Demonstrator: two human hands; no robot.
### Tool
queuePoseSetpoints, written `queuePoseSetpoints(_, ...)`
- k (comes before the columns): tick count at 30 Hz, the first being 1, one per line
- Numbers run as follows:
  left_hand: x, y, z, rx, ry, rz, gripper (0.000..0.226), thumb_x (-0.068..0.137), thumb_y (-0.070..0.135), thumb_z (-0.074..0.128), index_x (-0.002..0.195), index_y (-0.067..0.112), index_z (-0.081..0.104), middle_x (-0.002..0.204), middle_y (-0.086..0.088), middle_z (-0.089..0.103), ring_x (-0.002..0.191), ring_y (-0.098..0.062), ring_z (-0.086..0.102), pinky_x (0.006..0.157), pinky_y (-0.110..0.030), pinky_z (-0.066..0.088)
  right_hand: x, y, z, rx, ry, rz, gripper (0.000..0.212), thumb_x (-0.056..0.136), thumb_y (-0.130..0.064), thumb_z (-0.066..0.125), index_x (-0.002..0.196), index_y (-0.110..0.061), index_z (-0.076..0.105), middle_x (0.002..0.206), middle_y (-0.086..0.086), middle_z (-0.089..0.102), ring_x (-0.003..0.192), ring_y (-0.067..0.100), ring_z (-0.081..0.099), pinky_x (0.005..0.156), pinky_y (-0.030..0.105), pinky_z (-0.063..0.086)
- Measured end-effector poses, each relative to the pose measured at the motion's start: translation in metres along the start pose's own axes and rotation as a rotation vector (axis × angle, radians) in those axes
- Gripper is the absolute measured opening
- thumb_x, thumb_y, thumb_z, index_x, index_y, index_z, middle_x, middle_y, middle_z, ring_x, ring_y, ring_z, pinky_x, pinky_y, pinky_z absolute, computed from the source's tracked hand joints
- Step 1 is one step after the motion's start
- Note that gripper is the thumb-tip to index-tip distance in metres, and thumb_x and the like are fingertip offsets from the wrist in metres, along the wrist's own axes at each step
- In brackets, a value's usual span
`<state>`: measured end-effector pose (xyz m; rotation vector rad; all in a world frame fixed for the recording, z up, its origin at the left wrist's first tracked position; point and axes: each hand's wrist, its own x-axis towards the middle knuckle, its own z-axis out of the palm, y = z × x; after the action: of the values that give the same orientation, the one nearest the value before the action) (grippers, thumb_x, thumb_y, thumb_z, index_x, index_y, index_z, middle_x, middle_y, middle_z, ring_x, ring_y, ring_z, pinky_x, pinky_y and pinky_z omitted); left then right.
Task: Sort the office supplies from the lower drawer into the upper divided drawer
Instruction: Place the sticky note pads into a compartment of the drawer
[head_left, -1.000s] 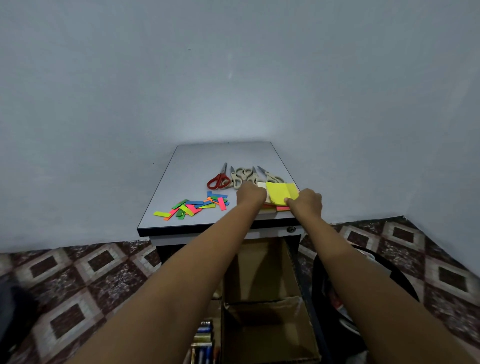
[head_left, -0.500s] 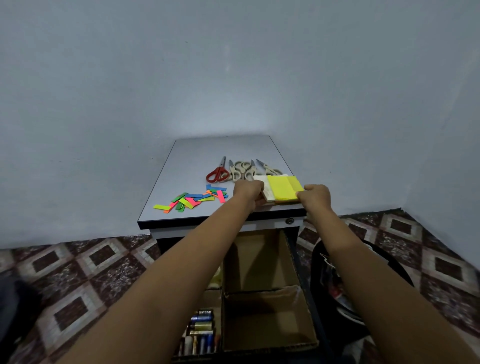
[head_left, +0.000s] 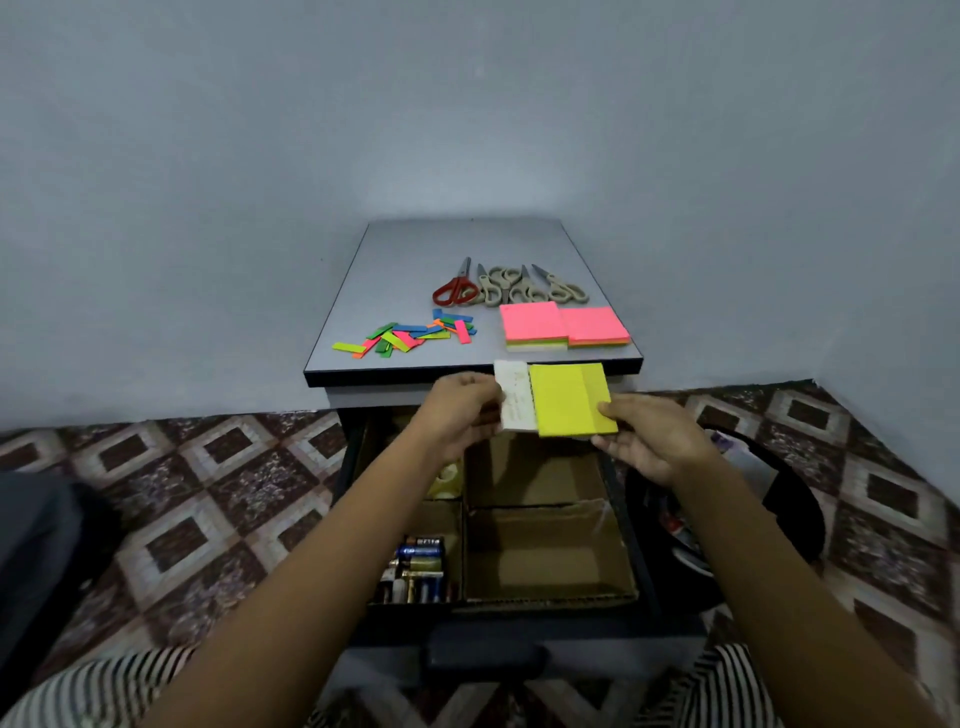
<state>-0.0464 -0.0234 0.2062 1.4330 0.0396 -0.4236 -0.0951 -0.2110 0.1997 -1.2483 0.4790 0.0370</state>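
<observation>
The left hand and right hand pinch the sticky-note pads at opposite edges. Light, bendy stacks; I'd squeeze them together

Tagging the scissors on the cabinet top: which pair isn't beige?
The leftmost scissors: red handles. The three pairs to their right have beige handles.

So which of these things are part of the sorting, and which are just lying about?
In the job: held notes, pinched by left hand and right hand; pink notes, scissors and flags on the cabinet top; batteries and tape in the drawer.
Lying about: black bin, right of the cabinet.
</observation>
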Motion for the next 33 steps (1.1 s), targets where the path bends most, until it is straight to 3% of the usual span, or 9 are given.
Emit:
queuePoseSetpoints(3,-0.021,-0.033,-0.016,0.016,0.027,-0.062,0.011,0.091,-0.002,0.049,0.089,0.007,0.056,0.089,-0.012,0.064,0.081,-0.021,0.062,0.060,-0.025,0.051,-0.017,0.038,-0.007,-0.078,-0.041,0.059,0.011,0.096,-0.002,0.045,0.103,-0.002,0.053,0.087,0.009,0.061,0.075,0.020,0.059,0.052,0.019,0.054)
queuePoseSetpoints(5,-0.031,-0.052,-0.024,0.013,0.059,-0.117,0.011,0.091,-0.003,0.049,0.096,0.005,0.055,0.090,-0.012,0.064,0.080,-0.021,0.063,0.060,-0.025,0.051,-0.024,0.059,-0.010,-0.111,-0.055,0.120,0.011,0.096,-0.001,0.046,0.100,-0.004,0.055,0.088,0.009,0.062,0.076,0.019,0.059,0.054,0.020,0.054)
queuePoseSetpoints(11,-0.048,-0.085,-0.047,0.008,0.125,-0.174,0.012,0.092,-0.005,0.046,0.090,0.003,0.055,0.088,-0.012,0.065,0.077,-0.021,0.064,0.071,-0.033,0.052,-0.033,0.094,-0.011,-0.146,-0.084,0.224,0.012,0.094,0.002,0.047,0.090,-0.007,0.054,0.094,0.012,0.061,0.082,0.023,0.060,0.069,0.032,0.051)
queuePoseSetpoints(14,-0.052,-0.088,-0.057,-0.005,0.155,-0.174,0.012,0.093,-0.004,0.045,0.095,0.001,0.056,0.091,-0.012,0.065,0.081,-0.022,0.064,0.077,-0.035,0.053,-0.030,0.099,-0.010,-0.283,-0.072,0.201,0.011,0.092,0.005,0.051,0.090,-0.006,0.051,0.105,0.017,0.060,0.090,0.028,0.063,0.065,0.033,0.052)
queuePoseSetpoints(17,-0.054,-0.089,-0.065,-0.026,0.171,-0.181,0.013,0.093,-0.003,0.046,0.092,0.002,0.058,0.091,-0.012,0.065,0.082,-0.023,0.063,0.075,-0.034,0.052,-0.028,0.101,-0.006,-0.449,-0.063,0.197,0.007,0.090,0.006,0.052,0.092,-0.001,0.053,0.110,0.023,0.060,0.103,0.036,0.061,0.077,0.041,0.054)
queuePoseSetpoints(23,-0.055,-0.085,-0.074,-0.049,0.207,-0.153,0.016,0.093,-0.004,0.046,0.085,0.004,0.058,0.088,-0.010,0.065,0.080,-0.022,0.062,0.075,-0.034,0.052,-0.029,0.103,0.000,-0.619,-0.070,0.247,0.017,0.090,0.007,0.053,0.079,-0.006,0.050,0.099,0.021,0.059,0.091,0.031,0.060,0.081,0.041,0.051)
queuePoseSetpoints(27,-0.053,-0.084,-0.078,-0.048,0.213,-0.138,0.018,0.093,-0.003,0.046,0.082,0.006,0.058,0.089,-0.010,0.065,0.080,-0.021,0.063,0.068,-0.030,0.053,-0.026,0.104,0.003,-0.666,-0.064,0.281,0.016,0.089,0.009,0.052,0.082,-0.004,0.048,0.089,0.018,0.058,0.079,0.028,0.059,0.064,0.035,0.052)
queuePoseSetpoints(29,-0.052,-0.084,-0.079,-0.034,0.207,-0.133,0.018,0.093,-0.002,0.047,0.083,0.007,0.059,0.090,-0.009,0.065,0.080,-0.019,0.063,0.065,-0.028,0.054,-0.023,0.104,0.004,-0.724,-0.073,0.284,0.022,0.089,0.009,0.053,0.075,-0.006,0.046,0.082,0.015,0.056,0.081,0.028,0.059,0.065,0.035,0.053)
queuePoseSetpoints(33,-0.051,-0.082,-0.082,-0.009,0.191,-0.102,0.017,0.093,-0.001,0.047,0.084,0.007,0.060,0.092,-0.009,0.065,0.083,-0.020,0.064,0.071,-0.030,0.055,-0.016,0.108,0.003,-0.908,-0.065,0.277,0.031,0.089,0.006,0.056,0.064,-0.008,0.043,0.069,0.008,0.048,0.064,0.017,0.051,0.066,0.030,0.051)
